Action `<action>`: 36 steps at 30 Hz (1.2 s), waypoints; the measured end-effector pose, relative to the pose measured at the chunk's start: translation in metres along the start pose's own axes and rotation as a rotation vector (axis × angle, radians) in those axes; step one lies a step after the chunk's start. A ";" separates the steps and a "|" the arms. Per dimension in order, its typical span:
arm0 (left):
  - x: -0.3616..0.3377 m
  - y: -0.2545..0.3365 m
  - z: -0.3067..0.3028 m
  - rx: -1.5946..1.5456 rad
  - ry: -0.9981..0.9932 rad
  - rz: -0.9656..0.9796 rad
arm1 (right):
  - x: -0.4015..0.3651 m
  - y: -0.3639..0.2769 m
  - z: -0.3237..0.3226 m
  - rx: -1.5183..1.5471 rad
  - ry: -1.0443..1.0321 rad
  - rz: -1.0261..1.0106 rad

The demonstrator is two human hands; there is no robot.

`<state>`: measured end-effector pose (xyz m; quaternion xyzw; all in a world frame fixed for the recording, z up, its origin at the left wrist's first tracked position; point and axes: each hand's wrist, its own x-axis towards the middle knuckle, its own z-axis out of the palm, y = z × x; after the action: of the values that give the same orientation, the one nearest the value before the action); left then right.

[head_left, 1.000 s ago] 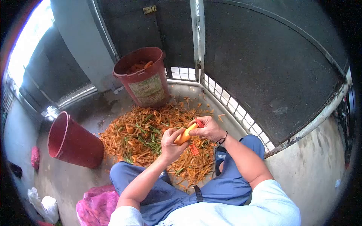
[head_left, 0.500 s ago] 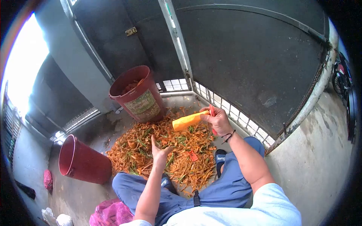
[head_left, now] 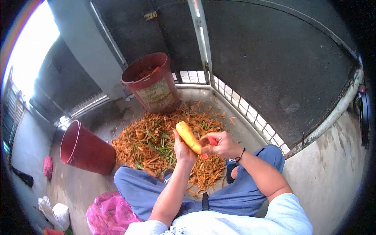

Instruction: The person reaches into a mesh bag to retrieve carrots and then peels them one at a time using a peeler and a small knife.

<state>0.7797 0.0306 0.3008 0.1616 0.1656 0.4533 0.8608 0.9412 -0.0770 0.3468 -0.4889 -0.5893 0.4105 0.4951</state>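
My left hand [head_left: 181, 150] grips the lower part of a peeled orange carrot [head_left: 187, 136], its tip pointing up and to the left. My right hand [head_left: 220, 144] is closed on a red-handled peeler [head_left: 212, 140] and rests against the carrot's lower right side. Both hands are held over a wide heap of orange peelings and green stalks [head_left: 158, 139] on the concrete floor, just in front of my blue-trousered knees.
An upright dark red bucket [head_left: 152, 83] with carrots inside stands beyond the heap. A second red bucket [head_left: 84, 148] lies on its side at the left. A pink mesh sack [head_left: 107, 213] is by my left leg. A black metal gate [head_left: 274, 58] closes the right side.
My right hand held the carrot out alone half a second ago. Now the carrot is back in my left hand, and my right hand has come in beside it.
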 end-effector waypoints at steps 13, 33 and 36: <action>-0.045 -0.002 0.012 0.235 0.089 -0.306 | 0.002 -0.021 -0.008 -0.774 -0.136 -0.153; -0.056 -0.013 0.017 0.222 0.114 -0.340 | -0.011 -0.024 -0.024 -0.709 -0.154 -0.106; -0.056 -0.009 0.015 0.206 0.078 -0.431 | -0.008 -0.023 -0.028 -0.756 -0.133 -0.093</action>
<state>0.7634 -0.0228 0.3182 0.1918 0.2745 0.2456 0.9097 0.9656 -0.0895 0.3728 -0.5822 -0.7513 0.1723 0.2586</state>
